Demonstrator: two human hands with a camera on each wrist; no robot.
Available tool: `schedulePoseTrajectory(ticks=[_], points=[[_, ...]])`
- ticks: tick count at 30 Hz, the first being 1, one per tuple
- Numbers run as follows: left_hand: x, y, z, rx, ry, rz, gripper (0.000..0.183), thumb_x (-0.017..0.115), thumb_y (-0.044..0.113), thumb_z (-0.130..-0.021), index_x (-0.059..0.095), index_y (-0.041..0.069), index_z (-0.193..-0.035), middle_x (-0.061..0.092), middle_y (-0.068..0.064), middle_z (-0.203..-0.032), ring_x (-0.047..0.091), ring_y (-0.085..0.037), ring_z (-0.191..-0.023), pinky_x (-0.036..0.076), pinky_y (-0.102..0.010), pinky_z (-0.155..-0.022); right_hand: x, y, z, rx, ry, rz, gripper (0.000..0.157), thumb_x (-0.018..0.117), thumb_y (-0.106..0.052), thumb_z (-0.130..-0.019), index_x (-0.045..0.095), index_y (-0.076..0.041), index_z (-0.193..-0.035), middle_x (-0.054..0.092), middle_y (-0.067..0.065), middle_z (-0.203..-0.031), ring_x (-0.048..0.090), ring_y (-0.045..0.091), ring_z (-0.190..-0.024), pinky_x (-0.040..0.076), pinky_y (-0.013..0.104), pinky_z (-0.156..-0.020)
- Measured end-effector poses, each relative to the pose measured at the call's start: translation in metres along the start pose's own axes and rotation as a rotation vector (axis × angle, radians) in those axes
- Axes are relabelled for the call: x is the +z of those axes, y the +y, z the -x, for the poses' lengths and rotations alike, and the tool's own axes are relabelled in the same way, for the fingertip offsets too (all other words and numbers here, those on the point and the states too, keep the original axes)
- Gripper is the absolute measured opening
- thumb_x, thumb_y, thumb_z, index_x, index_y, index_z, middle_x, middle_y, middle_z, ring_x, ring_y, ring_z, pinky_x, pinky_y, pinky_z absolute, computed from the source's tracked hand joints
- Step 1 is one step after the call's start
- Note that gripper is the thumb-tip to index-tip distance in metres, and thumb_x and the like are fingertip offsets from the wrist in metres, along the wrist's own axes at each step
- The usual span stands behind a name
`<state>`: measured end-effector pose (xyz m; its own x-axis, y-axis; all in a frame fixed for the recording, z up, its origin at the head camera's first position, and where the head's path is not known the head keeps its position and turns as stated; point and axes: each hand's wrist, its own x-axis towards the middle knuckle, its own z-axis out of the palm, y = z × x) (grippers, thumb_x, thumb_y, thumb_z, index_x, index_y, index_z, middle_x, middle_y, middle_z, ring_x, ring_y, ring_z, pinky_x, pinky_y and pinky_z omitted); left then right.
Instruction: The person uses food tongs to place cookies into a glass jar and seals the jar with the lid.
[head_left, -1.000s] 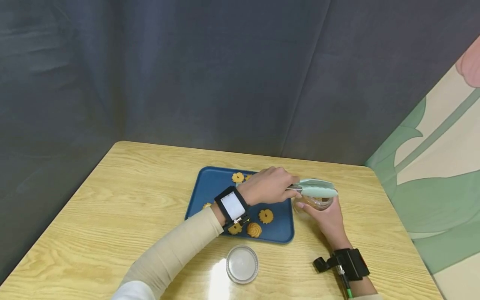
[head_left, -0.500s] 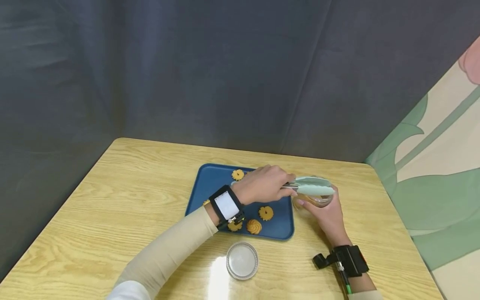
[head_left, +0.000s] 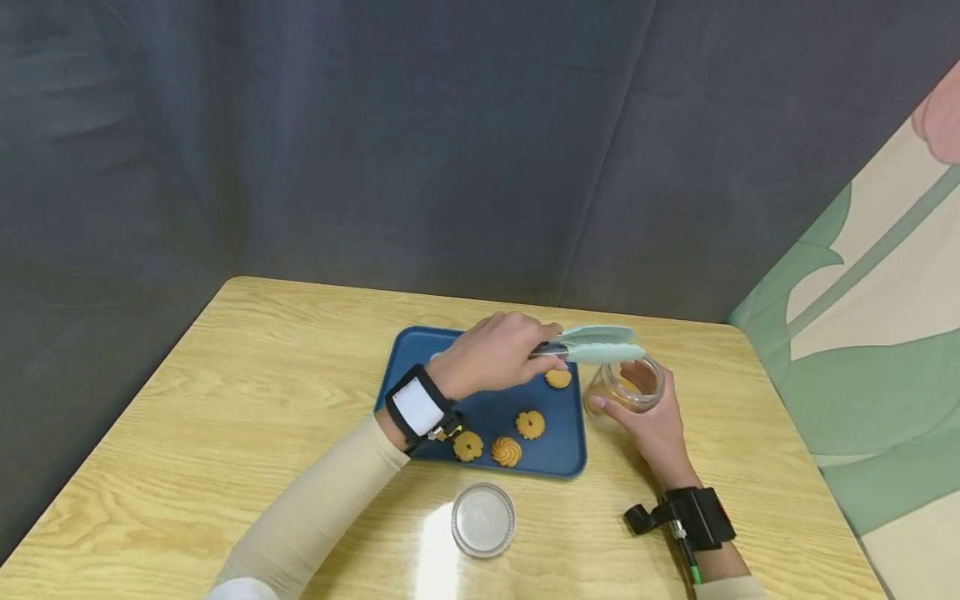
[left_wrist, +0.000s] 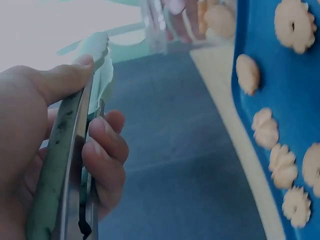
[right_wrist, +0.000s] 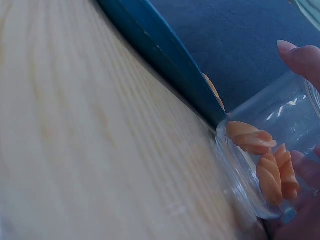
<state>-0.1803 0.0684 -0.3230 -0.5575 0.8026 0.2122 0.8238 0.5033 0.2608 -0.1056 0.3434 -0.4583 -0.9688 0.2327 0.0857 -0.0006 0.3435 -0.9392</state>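
Observation:
My left hand (head_left: 495, 354) grips a pair of tongs (head_left: 600, 343) with mint-green scalloped tips, held over the tray's far right side and the jar's rim. No cookie shows between the tips. Beside the tray, a clear jar (head_left: 602, 388) stands on the table with my right hand (head_left: 663, 429) wrapped round its side. A few cookies (right_wrist: 270, 177) lie at the jar's bottom in the right wrist view. The blue tray (head_left: 491, 408) bears several cookies, among them a flower-shaped cookie (head_left: 530, 425) and a swirled cookie (head_left: 506, 452). My left hand and forearm hide part of the tray.
A round clear lid (head_left: 483, 521) lies on the wooden table (head_left: 225, 400) in front of the tray. A dark curtain (head_left: 420, 150) hangs behind the table, and a patterned cloth (head_left: 885, 350) is at the right.
My left hand has drawn the tongs leftward and away from over the jar, uncovering its mouth. A cookie near the tray's right edge now shows. The right hand stays on the jar.

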Motion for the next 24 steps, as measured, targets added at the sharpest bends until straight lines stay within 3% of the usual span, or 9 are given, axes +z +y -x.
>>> schedulePoseTrajectory(ticks=[2, 9, 16, 21, 24], points=[[-0.004, -0.003, 0.006, -0.010, 0.032, 0.002, 0.030, 0.063, 0.042, -0.106, 0.070, 0.015, -0.118, 0.054, 0.004, -0.071, 0.048, -0.006, -0.055, 0.032, -0.020, -0.053, -0.001, 0.001, 0.001, 0.008, 0.004, 0.011, 0.091, 0.089, -0.023, -0.087, 0.031, -0.022, -0.158, 0.049, 0.007, -0.154, 0.047, 0.008, -0.138, 0.039, 0.006, -0.103], [-0.021, -0.013, 0.031, -0.076, 0.111, -0.032, 0.051, 0.070, 0.044, -0.101, 0.067, 0.011, -0.140, 0.059, 0.004, -0.078, 0.048, -0.007, -0.055, 0.032, -0.021, -0.053, -0.004, 0.003, 0.003, 0.009, 0.007, 0.028, 0.089, 0.088, -0.022, -0.088, 0.032, -0.021, -0.157, 0.050, 0.008, -0.154, 0.047, 0.005, -0.137, 0.040, 0.006, -0.102], [-0.033, -0.032, 0.080, -0.197, 0.101, -0.107, 0.056, 0.068, 0.046, -0.102, 0.065, 0.009, -0.143, 0.063, 0.000, -0.080, 0.046, -0.008, -0.054, 0.032, -0.023, -0.052, 0.002, 0.003, -0.001, 0.000, -0.007, 0.001, 0.089, 0.088, -0.021, -0.088, 0.033, -0.021, -0.157, 0.050, 0.009, -0.154, 0.049, 0.004, -0.135, 0.040, 0.007, -0.102], [-0.030, -0.045, 0.117, -0.289, 0.085, -0.100, 0.057, 0.072, 0.044, -0.099, 0.066, 0.006, -0.141, 0.067, 0.000, -0.083, 0.046, -0.006, -0.054, 0.033, -0.023, -0.051, 0.004, 0.002, 0.000, 0.008, -0.022, 0.006, 0.090, 0.089, -0.022, -0.087, 0.033, -0.021, -0.157, 0.050, 0.008, -0.154, 0.049, 0.003, -0.134, 0.042, 0.007, -0.101], [-0.026, -0.052, 0.129, -0.313, 0.078, -0.086, 0.059, 0.076, 0.043, -0.097, 0.067, 0.004, -0.139, 0.061, 0.002, -0.076, 0.045, -0.006, -0.053, 0.032, -0.024, -0.050, -0.001, -0.001, 0.000, -0.003, -0.010, 0.017, 0.089, 0.088, -0.023, -0.087, 0.033, -0.022, -0.157, 0.050, 0.009, -0.154, 0.049, 0.003, -0.135, 0.042, 0.007, -0.101]])
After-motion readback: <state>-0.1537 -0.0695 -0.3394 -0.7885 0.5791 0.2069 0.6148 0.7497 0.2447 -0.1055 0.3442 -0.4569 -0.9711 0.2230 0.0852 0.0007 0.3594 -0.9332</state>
